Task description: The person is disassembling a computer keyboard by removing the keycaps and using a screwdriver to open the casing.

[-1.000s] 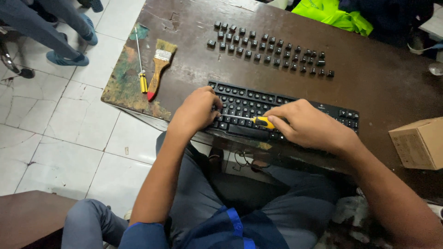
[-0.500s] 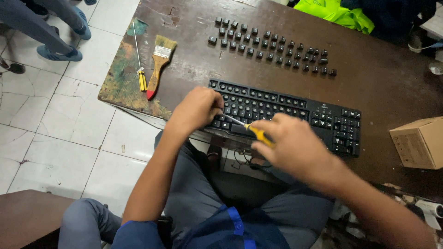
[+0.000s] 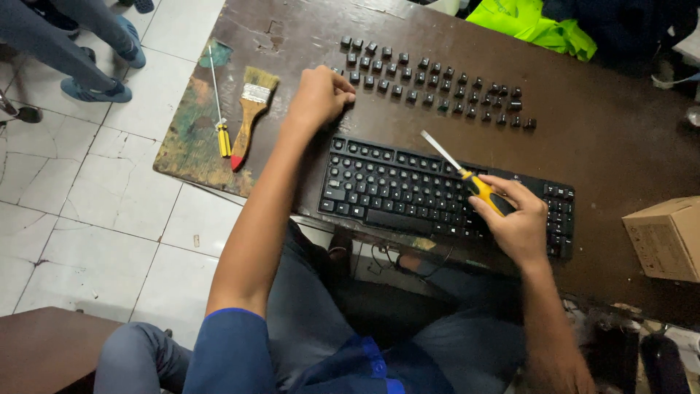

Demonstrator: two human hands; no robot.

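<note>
A black keyboard point(image 3: 408, 191) lies on the dark brown table point(image 3: 612, 138) in front of me. My right hand point(image 3: 515, 219) grips a yellow-handled screwdriver point(image 3: 461, 169) over the keyboard's right half, its blade pointing up-left. My left hand point(image 3: 318, 95) reaches beyond the keyboard to the left end of the rows of loose black keycaps point(image 3: 437, 82), fingers curled; whether they pinch a keycap I cannot tell.
A second yellow screwdriver point(image 3: 219, 109) and a paintbrush point(image 3: 249, 115) lie on the table's left corner. A cardboard box point(image 3: 665, 235) stands at the right. Green cloth point(image 3: 532, 26) lies at the back. Another person's legs and shoes point(image 3: 87, 51) are at upper left.
My left hand left the keyboard and moved up to the loose keycaps. My right hand pulled back to the right, lifting the screwdriver off the keys.
</note>
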